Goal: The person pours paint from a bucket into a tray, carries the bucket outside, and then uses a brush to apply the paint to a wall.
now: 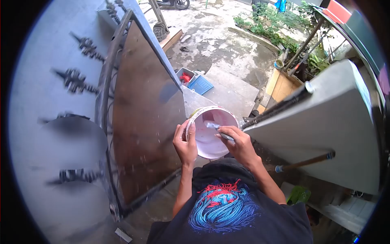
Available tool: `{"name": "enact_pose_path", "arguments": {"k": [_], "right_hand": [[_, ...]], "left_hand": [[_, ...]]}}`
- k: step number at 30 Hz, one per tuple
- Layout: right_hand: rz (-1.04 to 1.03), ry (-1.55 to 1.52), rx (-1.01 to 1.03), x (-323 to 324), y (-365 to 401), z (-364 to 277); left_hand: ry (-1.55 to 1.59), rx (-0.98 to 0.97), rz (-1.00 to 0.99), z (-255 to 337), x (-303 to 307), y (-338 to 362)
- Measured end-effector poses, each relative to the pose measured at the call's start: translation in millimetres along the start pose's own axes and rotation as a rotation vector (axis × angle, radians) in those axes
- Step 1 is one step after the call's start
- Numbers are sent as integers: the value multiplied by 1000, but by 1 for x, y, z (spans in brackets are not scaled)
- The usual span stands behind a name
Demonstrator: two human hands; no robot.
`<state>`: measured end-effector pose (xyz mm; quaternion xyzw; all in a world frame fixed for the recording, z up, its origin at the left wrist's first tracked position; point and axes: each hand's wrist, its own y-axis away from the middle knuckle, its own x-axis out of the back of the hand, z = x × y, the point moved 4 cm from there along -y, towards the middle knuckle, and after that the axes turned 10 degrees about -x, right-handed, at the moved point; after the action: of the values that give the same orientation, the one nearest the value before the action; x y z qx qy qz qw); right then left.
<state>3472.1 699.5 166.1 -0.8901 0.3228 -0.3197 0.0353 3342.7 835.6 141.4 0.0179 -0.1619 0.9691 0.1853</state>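
Observation:
A round white bucket (213, 147) with pinkish-white paint on its inner wall is tilted so that its opening faces me. My left hand (186, 143) grips the bucket's left rim, the thumb on the inside and the fingers outside. My right hand (239, 145) is closed around the grey handle of a paintbrush (212, 125). The whitish bristles are inside the bucket's opening and point left. Whether they touch the wall cannot be made out.
A brown gate panel (146, 110) with a dark frame stands at the left. On the right are a grey wall (325, 122) and a pole (304, 162). Beyond the bucket, a grey crate (181, 72) and a blue lid (200, 85) lie near a concrete step (233, 91).

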Motion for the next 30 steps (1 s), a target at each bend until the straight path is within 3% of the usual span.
{"name": "enact_pose_path", "arguments": {"k": [7,9,11,13,14,15,17,19,21,23,30], "right_hand": [[-19,-119,-61,-10,-144,85],[14,-76,-73,11,-193,104],[57,-164,-215,39,-234,114],[154,-122,-154,70,-281,136],[175,-220,-277,83,-294,147],[193,-319,-401,94,-300,153],[173,-250,-437,105,-308,155],[343,-489,-495,125,-331,170],[415,-516,-518,137,-344,184],[599,-666,-639,151,-353,204],[797,-821,-805,161,-388,308]], "left_hand": [[-34,-39,36,-71,-80,-125],[-46,-6,50,-84,-106,-169],[-48,26,-15,-87,-127,-212],[-77,-15,-63,-91,-164,-259],[-41,-6,-79,-94,-180,-276],[-50,23,-113,-92,-193,-292],[18,113,-88,-89,-210,-307],[40,119,-126,-83,-248,-335],[55,118,-158,-82,-280,-359],[44,52,-242,-83,-314,-380],[17,-89,-399,-128,-410,-438]]}}
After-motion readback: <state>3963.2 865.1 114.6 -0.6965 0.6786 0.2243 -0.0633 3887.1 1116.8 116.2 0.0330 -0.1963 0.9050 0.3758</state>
